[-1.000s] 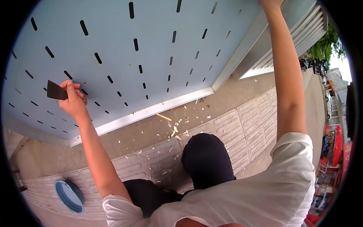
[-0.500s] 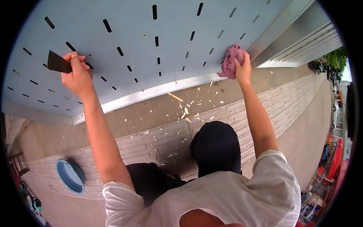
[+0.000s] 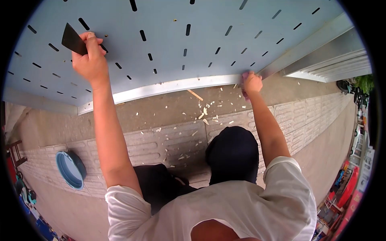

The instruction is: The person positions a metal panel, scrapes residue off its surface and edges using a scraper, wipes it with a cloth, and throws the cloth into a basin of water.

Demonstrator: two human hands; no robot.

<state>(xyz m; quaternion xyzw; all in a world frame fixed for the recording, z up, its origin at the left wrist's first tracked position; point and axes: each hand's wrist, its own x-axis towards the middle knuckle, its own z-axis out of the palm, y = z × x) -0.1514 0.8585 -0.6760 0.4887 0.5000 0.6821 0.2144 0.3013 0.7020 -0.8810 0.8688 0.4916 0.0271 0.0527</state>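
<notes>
My left hand (image 3: 91, 56) is closed round a scraper (image 3: 73, 40) with a wide dark blade, its fingers close against the blue-grey slotted metal panel (image 3: 165, 44). Low on the panel's right side, my right hand (image 3: 253, 82) grips a crumpled purple cloth (image 3: 245, 85) at the white bottom ledge (image 3: 173, 86). Most of the cloth is hidden behind the fingers. The panel carries rows of dark slots and a few small holes.
Pale scraps (image 3: 204, 112) and a thin wooden strip (image 3: 195, 94) lie on the ground below the ledge. A blue basin (image 3: 70, 170) with liquid stands on the paving at left. A metal frame (image 3: 321, 52) adjoins the panel at right.
My right hand has moved down with the cloth, from the panel's face to the bottom ledge. My left hand still holds the scraper. The view has shifted slightly.
</notes>
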